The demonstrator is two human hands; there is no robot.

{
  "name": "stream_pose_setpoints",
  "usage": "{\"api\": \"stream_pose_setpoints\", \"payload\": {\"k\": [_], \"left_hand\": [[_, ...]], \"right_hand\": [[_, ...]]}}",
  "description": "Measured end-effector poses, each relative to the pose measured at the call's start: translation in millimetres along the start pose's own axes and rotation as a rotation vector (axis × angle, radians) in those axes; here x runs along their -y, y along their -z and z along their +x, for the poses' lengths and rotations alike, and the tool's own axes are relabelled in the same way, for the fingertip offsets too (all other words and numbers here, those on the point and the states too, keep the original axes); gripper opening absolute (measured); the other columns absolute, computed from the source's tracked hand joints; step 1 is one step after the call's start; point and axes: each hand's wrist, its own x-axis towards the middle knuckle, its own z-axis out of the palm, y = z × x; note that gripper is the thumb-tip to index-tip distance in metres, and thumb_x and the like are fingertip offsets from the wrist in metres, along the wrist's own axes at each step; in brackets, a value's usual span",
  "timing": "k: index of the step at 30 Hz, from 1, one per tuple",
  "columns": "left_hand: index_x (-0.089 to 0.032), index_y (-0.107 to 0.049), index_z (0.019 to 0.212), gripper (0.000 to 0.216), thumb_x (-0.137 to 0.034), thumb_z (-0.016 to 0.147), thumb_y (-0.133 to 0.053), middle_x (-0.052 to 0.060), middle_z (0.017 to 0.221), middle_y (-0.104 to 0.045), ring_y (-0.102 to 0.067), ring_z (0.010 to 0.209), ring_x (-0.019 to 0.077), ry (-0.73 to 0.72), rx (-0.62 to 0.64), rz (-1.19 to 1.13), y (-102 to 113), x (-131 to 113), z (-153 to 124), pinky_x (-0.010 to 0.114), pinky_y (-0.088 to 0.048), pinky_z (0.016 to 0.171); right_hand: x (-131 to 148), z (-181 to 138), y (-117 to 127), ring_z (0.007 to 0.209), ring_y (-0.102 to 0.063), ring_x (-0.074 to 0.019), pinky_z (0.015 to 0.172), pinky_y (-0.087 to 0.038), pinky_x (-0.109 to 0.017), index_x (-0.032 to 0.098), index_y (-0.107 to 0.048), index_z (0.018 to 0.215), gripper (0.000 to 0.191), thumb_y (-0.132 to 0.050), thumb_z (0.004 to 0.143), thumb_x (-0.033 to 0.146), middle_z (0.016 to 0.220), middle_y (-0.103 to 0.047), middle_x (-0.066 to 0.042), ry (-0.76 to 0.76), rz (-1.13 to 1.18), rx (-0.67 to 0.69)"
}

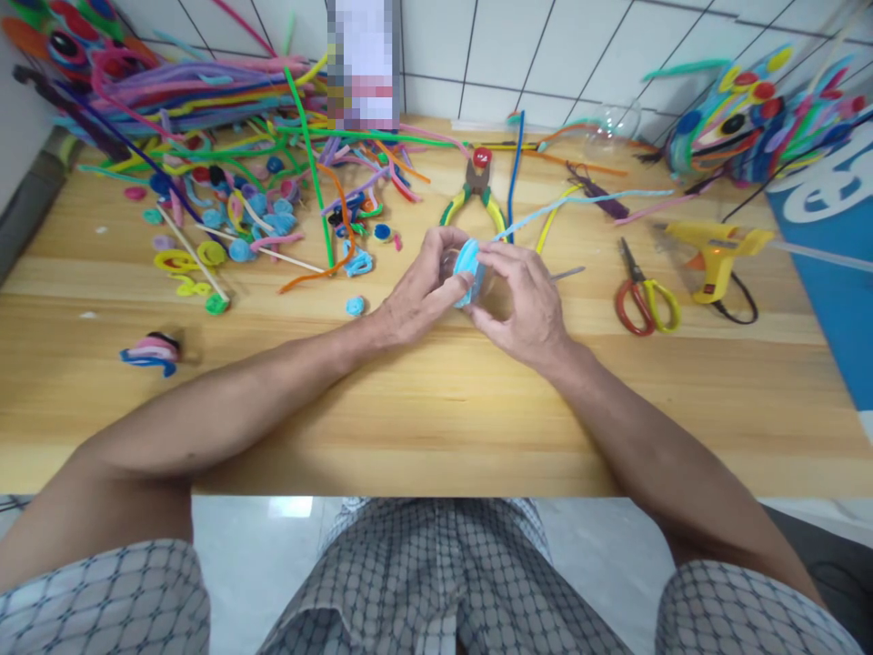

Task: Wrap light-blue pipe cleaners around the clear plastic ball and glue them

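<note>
Near the middle of the table, my left hand [424, 289] is closed round one side of a small clear plastic ball [488, 287]. Light blue pipe cleaner [467, 258] is wound in a band about the ball, and my left thumb presses on it. My right hand [528, 305] grips the other side with bent fingers touching the band. From its fingertips a loose tail of the pipe cleaner stretches away to the right. The palms and fingers hide part of the ball. Just beyond my hands lie pliers [476, 196] with yellow and green handles.
Pipe cleaners [205, 95] and small coiled pieces crowd the left and back. To the right are scissors [645, 296] and a yellow glue gun [716, 250] with its cord. Colourful fish-like figures [723, 127] stand at the back right, near a clear ball [614, 123]. A tiled wall rises behind.
</note>
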Motion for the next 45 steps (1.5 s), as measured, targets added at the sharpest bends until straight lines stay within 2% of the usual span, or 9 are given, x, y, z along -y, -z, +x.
{"api": "stream_pose_setpoints", "payload": {"k": [7,11,19,25,41,45], "left_hand": [[-0.032,-0.042,0.148,0.052,-0.070,0.114,-0.052,0.008,0.142,-0.055,-0.062,0.130,0.0278,0.020,0.030,0.027,2.6,0.6,0.2,0.051,-0.059,0.114],[-0.031,-0.039,0.149,0.060,-0.076,0.111,-0.055,0.009,0.144,-0.056,-0.063,0.130,0.0278,0.018,0.088,0.009,5.6,-0.1,0.2,0.051,-0.059,0.114],[-0.031,-0.041,0.150,0.058,-0.072,0.112,-0.058,0.009,0.138,-0.057,-0.067,0.123,0.0274,0.005,0.045,0.049,2.4,1.5,-1.6,0.051,-0.064,0.109],[-0.031,-0.042,0.149,0.058,-0.075,0.112,-0.054,0.009,0.139,-0.055,-0.064,0.125,0.0286,-0.014,0.012,0.080,-0.1,3.4,-1.7,0.054,-0.061,0.111],[-0.033,-0.043,0.149,0.051,-0.068,0.115,-0.054,0.008,0.141,-0.057,-0.065,0.126,0.0277,-0.013,0.010,0.133,1.5,-1.1,-1.6,0.050,-0.062,0.112],[-0.030,-0.042,0.150,0.050,-0.066,0.116,-0.052,0.009,0.144,-0.056,-0.064,0.131,0.0294,-0.022,0.019,0.146,2.4,-1.0,-1.0,0.052,-0.061,0.115]], "right_hand": [[-3.6,1.1,2.3,0.148,-0.069,-0.0392,0.124,-0.058,-0.066,0.033,-0.052,0.160,0.072,-0.080,0.094,0.026,0.159,-0.072,-0.014,0.021,0.010,0.018],[-4.4,0.7,2.7,0.151,-0.067,-0.0399,0.126,-0.056,-0.068,0.033,-0.050,0.160,0.072,-0.079,0.095,0.026,0.161,-0.070,-0.014,0.004,0.020,0.055],[-5.0,-0.3,1.2,0.149,-0.067,-0.0392,0.123,-0.058,-0.067,0.033,-0.052,0.160,0.070,-0.077,0.096,0.027,0.161,-0.070,-0.014,0.001,0.041,0.030],[-5.8,-1.1,-0.4,0.150,-0.067,-0.0394,0.125,-0.056,-0.069,0.033,-0.054,0.159,0.068,-0.078,0.096,0.029,0.160,-0.071,-0.013,-0.011,0.058,0.022],[-1.3,-2.4,-5.1,0.146,-0.068,-0.0386,0.124,-0.058,-0.068,0.033,-0.053,0.158,0.067,-0.078,0.096,0.030,0.156,-0.072,-0.014,-0.012,0.032,-0.042],[-2.5,-1.8,-3.0,0.149,-0.067,-0.0391,0.125,-0.057,-0.069,0.033,-0.053,0.161,0.069,-0.078,0.096,0.029,0.160,-0.071,-0.014,-0.002,0.016,-0.014]]}}
